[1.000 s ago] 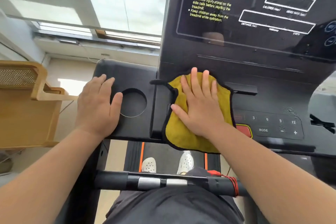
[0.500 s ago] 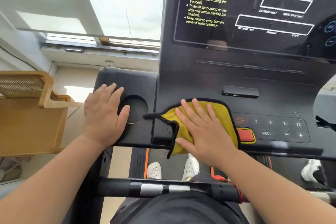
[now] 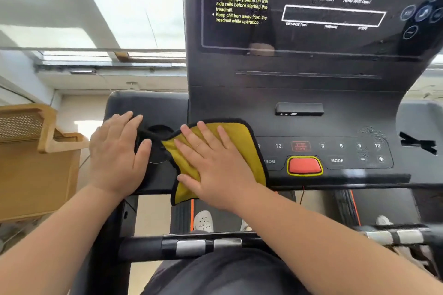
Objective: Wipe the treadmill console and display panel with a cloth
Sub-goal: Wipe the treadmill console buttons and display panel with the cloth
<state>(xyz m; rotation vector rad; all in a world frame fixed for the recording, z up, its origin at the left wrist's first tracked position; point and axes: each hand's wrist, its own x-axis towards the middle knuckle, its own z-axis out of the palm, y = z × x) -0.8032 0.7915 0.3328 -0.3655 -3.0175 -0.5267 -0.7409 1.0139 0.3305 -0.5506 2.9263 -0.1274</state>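
A yellow cloth with black edging (image 3: 242, 141) lies on the left part of the black treadmill console (image 3: 335, 127), partly over its button row. My right hand (image 3: 211, 165) presses flat on the cloth, fingers spread. My left hand (image 3: 117, 153) rests flat on the console's left wing beside the round cup holder (image 3: 158, 134), holding nothing. A corner of the cloth reaches over the cup holder toward my left hand. The dark display panel (image 3: 311, 14) with yellow caution text stands upright behind.
A red button with yellow rim (image 3: 304, 166) and MODE, number and plus/minus keys sit right of the cloth. A small black slot piece (image 3: 299, 109) is above them. A black handlebar (image 3: 191, 246) crosses below. A wooden chair (image 3: 31, 158) stands at left.
My right hand slid the cloth down toward the console's front edge, then left, uncovering the red button and more keys. My left hand stayed on the left wing.
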